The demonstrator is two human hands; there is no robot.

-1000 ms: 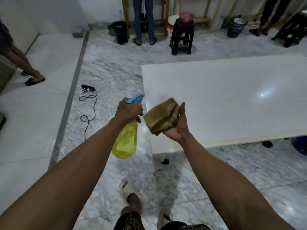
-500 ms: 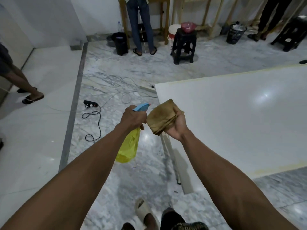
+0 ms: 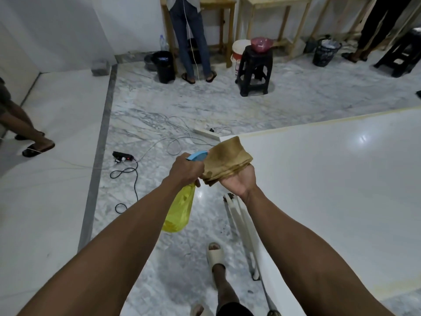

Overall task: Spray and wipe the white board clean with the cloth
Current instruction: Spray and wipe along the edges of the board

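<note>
A large glossy white board [image 3: 330, 190] fills the right side, with yellowish edging and its near left corner just past my hands. My left hand [image 3: 185, 171] grips a yellow spray bottle [image 3: 178, 210] by its blue trigger head, the nozzle pointed at the cloth. My right hand [image 3: 239, 181], palm up, holds a folded brown cloth [image 3: 224, 160] over the board's left edge. The nozzle tip touches or nearly touches the cloth.
A black power strip [image 3: 123, 156] and loose cables lie on the marble floor to the left. A black stool [image 3: 255, 71], buckets and wooden tables stand at the back. People's legs are at the back centre, back right and far left. My sandalled feet are below.
The view has shifted so the board sits farther right and nearer. My hands have come closer together; the sprayer head now meets the cloth.
</note>
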